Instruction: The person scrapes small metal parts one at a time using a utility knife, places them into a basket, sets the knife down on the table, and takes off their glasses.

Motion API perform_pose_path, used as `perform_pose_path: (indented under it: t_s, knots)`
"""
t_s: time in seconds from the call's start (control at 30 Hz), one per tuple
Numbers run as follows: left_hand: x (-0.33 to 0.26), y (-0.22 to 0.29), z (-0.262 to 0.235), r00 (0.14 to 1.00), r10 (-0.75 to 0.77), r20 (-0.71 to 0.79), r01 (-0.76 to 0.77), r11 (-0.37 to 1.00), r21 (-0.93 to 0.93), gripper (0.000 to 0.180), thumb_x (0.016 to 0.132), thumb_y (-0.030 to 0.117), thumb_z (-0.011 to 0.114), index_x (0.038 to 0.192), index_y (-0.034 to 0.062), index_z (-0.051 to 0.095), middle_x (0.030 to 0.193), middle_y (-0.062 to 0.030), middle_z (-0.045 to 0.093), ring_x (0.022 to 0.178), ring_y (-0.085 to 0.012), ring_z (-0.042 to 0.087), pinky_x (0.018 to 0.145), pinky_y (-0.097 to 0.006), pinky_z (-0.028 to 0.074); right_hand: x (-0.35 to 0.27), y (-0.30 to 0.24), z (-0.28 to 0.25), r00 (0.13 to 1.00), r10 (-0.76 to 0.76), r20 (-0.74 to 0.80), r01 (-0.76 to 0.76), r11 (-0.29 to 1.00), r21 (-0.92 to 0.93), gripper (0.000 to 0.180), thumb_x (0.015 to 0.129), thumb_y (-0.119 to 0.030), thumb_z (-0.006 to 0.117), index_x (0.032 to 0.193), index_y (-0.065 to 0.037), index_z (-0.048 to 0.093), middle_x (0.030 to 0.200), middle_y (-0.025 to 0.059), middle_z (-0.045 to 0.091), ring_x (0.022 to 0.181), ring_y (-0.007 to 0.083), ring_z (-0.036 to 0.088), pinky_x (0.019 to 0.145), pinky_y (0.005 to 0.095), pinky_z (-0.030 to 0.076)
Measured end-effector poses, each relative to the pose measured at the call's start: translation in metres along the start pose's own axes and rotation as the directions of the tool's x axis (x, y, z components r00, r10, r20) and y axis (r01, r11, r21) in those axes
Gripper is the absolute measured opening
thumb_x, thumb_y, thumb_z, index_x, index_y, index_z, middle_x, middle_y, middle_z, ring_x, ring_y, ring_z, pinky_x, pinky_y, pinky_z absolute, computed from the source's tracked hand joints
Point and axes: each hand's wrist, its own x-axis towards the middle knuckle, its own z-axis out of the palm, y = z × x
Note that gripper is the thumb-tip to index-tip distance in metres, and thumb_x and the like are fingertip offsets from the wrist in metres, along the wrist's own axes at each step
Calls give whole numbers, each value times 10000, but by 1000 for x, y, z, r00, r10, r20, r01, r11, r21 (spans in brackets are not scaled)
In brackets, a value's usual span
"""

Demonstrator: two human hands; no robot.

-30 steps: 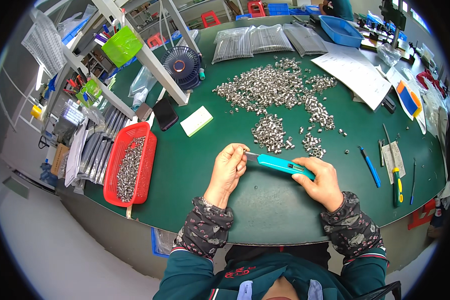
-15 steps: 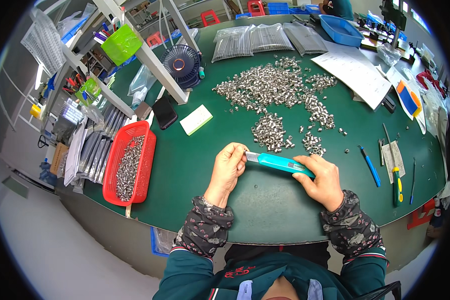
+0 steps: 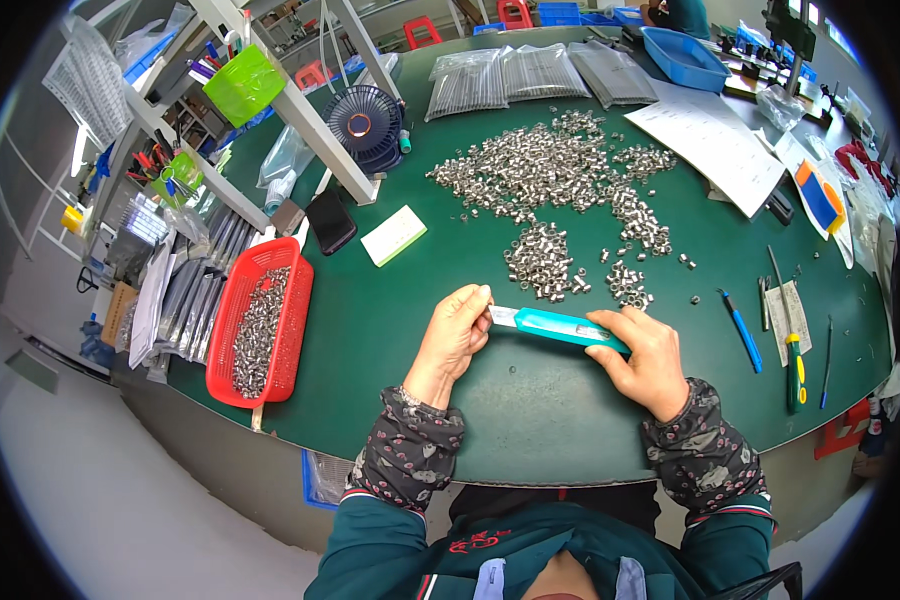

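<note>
My right hand (image 3: 647,362) grips the teal handle of a utility knife (image 3: 558,327), with the thumb below and the fingers over the top. The knife's bare blade points left. At its tip my left hand (image 3: 450,340) is closed in a pinch, thumb against fingers. Whatever those fingers hold is hidden; they touch or nearly touch the blade end. Beyond the knife lie small heaps of short silvery metal rings (image 3: 538,262), with a much larger heap of rings (image 3: 525,170) behind them on the green table (image 3: 560,430).
At left stands a red plastic basket (image 3: 297,335) with small metal parts. Near it lie a phone (image 3: 330,222) and a note pad (image 3: 393,236). On the right are a blue pen-like tool (image 3: 740,335) and a screwdriver (image 3: 795,370). A fan (image 3: 363,128) stands by the shelf post.
Very little differs. The fingers of my left hand have turned slightly at the blade's tip. My right hand keeps its grip on the knife.
</note>
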Motion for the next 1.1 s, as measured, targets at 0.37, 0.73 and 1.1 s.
perform_pose_path:
  t_s: [0.37,0.73,1.1]
  knots:
    - [-2,9,-9,976,-161,146,163,987,2,297,886,227,495,646,55,459,480,16,385,359,-25,279,316,-165,194,1,2,-4,999,-28,39,28,1000,2,285,682,-185,671,946,-101,604,668,66,495,586,254,526,504,355,410]
    - [-2,6,-10,938,-299,177,296,954,40,270,860,204,533,631,85,452,499,19,406,360,-28,264,317,-179,172,10,7,-16,968,-252,-4,247,954,-171,359,578,-139,712,919,-89,610,633,51,444,579,221,485,519,338,387]
    - [-4,6,-7,956,-177,234,194,979,-54,246,888,241,512,723,60,496,578,16,440,395,-7,276,325,-152,195,12,11,-20,932,-362,-31,346,911,-222,370,577,-127,714,932,-92,614,651,49,465,575,217,484,514,330,391]
